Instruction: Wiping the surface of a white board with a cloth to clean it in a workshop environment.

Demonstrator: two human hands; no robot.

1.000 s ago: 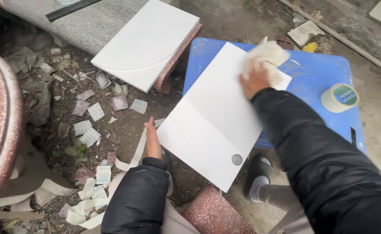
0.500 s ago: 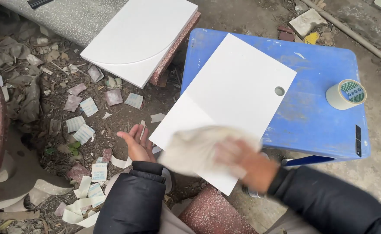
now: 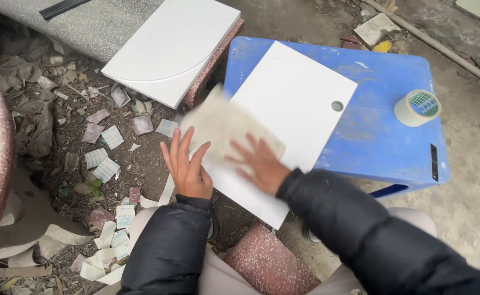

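Note:
A flat white panel (image 3: 297,104) with a small round hole lies across a blue plastic stool (image 3: 384,128), its near corner jutting over the edge. My right hand (image 3: 256,161) presses a pale, blurred cloth (image 3: 218,123) onto the panel's near left part. With its fingers spread, my left hand (image 3: 186,164) rests flat against the panel's near left edge. Both sleeves are black and padded.
A roll of tape (image 3: 418,107) sits on the stool's right side. A second white panel (image 3: 174,46) leans on a speckled red slab at the back. Paper scraps (image 3: 106,155) and strips litter the dirt on the left. A red stone block (image 3: 270,262) is near my knees.
My right hand swept the cloth from the panel's far end down to its near edge, then left across the near corner. My left hand stayed at the panel's left edge.

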